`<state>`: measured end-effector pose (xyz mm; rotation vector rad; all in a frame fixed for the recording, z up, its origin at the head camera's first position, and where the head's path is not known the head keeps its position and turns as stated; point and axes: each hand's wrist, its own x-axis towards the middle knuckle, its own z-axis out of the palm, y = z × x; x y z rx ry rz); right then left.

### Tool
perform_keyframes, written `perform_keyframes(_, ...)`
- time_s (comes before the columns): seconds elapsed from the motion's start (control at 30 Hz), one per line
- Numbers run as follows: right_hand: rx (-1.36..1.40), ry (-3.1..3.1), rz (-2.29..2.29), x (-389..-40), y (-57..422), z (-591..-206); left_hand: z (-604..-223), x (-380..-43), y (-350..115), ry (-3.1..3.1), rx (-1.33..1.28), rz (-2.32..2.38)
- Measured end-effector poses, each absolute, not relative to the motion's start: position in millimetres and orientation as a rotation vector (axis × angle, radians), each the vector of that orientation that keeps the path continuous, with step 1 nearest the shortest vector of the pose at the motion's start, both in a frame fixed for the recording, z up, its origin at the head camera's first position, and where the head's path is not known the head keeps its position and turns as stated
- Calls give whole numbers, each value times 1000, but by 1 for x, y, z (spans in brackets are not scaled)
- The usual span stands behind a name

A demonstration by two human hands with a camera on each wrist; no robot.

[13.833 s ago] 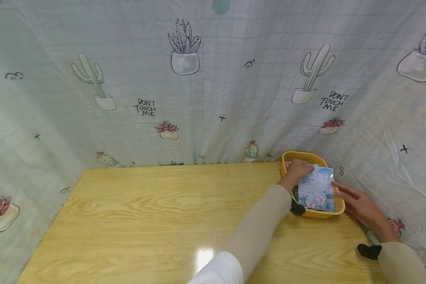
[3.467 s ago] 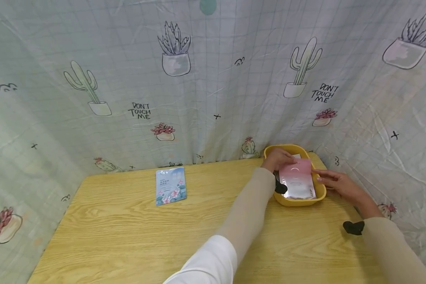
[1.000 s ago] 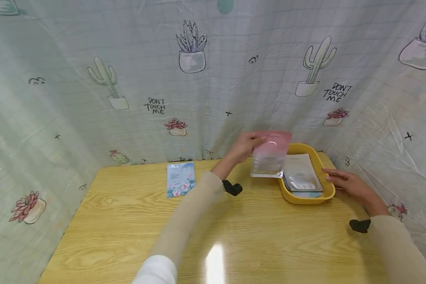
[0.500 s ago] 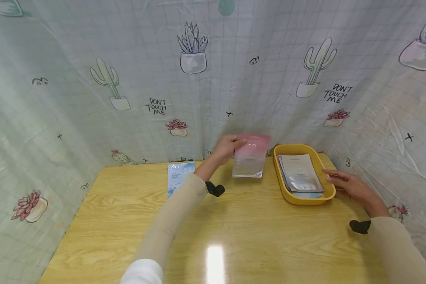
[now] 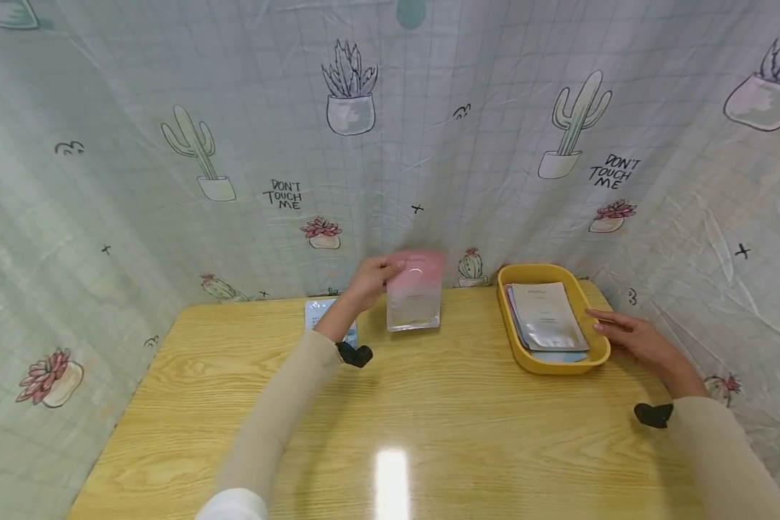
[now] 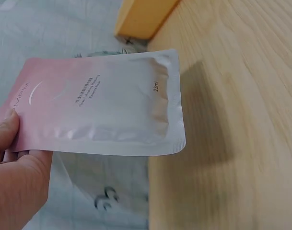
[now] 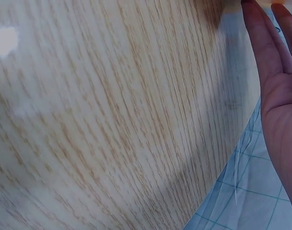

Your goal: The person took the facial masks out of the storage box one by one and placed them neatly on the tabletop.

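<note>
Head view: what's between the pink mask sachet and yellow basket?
Bare wood-grain tabletop lies between the pink mask sachet and yellow basket in the head view, with printed curtain behind.

Pale cactus-print curtain (image 5: 390,159) behind wood-grain table (image 5: 468,419); white glare (image 5: 391,477) on it.

The right hand (image 7: 282,96) lies along the right side, its fingers (image 7: 262,45) fairly straight and pointing up — whatever sits at their tips is blurred and cropped. Beside them stretches the wood-grained worktop (image 7: 102,110), glare at upper left, shadow near its edge — and pale, green-gridded cloth (image 7: 249,184) at lower right.
</note>
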<state>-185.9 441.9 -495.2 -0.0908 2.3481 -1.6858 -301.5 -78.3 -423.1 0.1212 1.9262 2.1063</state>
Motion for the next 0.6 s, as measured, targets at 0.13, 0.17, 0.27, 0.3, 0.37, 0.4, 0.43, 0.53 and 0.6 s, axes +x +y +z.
perform_keyframes(0.13, -84, 2373, -1667, -185, 441, -494, -432, -301, -95, 1933, 64, 2111)
perform_keyframes(0.17, -77, 2375, -1664, -185, 441, -494, -434, -301, -99, 1940, 51, 2107)
perform_keyframes(0.27, -53, 2373, -1656, -184, 439, -492, -439, -302, -109, 1940, 7, 2108)
perform_keyframes(0.3, -49, 2373, -1653, -184, 439, -493, -441, -303, -111, 1944, -8, 2107)
perform_keyframes(0.37, -43, 2367, -1656, -184, 438, -493, -445, -304, -117, 1938, -43, 2114)
perform_keyframes(0.4, -45, 2364, -1658, -184, 438, -493, -447, -305, -119, 1934, -64, 2117)
perform_keyframes(0.43, -54, 2361, -1659, -185, 438, -493, -449, -306, -121, 1937, -83, 2115)
perform_keyframes(0.53, -59, 2347, -1681, -185, 439, -494, -454, -308, -125, 1942, -130, 2105)
perform_keyframes(0.6, -59, 2346, -1680, -185, 440, -494, -458, -310, -127, 1933, -159, 2106)
